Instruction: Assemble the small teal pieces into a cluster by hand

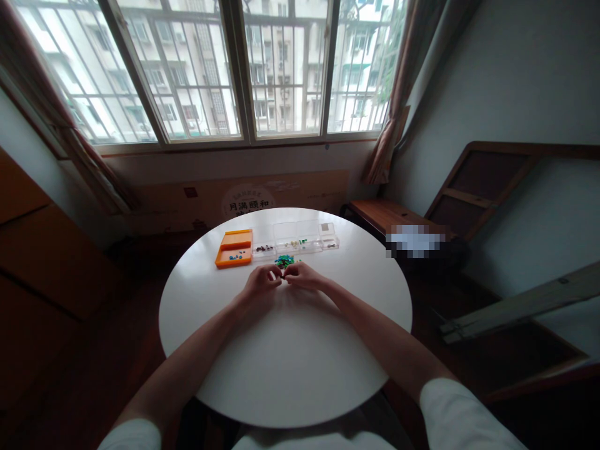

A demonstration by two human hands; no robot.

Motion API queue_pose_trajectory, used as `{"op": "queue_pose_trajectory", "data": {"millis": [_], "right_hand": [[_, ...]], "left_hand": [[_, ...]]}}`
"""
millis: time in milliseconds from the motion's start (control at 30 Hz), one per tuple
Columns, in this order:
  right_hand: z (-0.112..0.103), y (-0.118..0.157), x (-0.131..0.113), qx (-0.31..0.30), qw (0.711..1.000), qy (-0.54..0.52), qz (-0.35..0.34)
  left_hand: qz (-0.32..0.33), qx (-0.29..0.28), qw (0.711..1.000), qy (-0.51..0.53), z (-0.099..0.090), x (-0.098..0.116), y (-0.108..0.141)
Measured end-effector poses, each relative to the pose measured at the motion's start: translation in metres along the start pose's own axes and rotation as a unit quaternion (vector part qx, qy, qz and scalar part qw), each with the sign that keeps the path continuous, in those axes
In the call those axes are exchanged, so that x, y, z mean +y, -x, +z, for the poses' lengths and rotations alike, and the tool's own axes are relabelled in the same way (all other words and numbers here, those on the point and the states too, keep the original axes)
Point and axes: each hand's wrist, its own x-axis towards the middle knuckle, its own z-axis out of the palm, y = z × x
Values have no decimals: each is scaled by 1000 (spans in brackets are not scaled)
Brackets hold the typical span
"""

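Over the middle of the round white table (pixel 281 350), my left hand (pixel 261 280) and my right hand (pixel 304 275) meet fingertip to fingertip. Both are closed in a pinch around a small dark piece (pixel 283 277), mostly covered by the fingers; its exact kind is too small to make out. Just beyond the fingertips lies a loose pile of small green and blue pieces (pixel 284 260). An orange tray (pixel 218 262) with several small blue pieces stands to the left. Beside it, a clear compartment box (pixel 309 251) holds dark, pale and green pieces, its transparent lids raised at the back.
Behind the table, a printed cardboard panel (pixel 206 197) leans below the barred window (pixel 285 75). A wooden bench (pixel 394 215) is at the right, with a blurred pale item on it. An orange-brown cabinet (pixel 37 250) stands at the left.
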Motion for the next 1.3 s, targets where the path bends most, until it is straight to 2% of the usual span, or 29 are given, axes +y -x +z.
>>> {"op": "queue_pose_trajectory", "data": {"millis": [300,700,1300], "right_hand": [[2,-2,5,7,999,40,-13],[2,0,5,12,999,31,-16],[4,-1,7,10,1000,13,-20]], "left_hand": [[2,-5,1000,-9,0,2,1],[17,-3,1000,-5,1,-1,0],[-5,1,1000,-22,-1,4,2]]}}
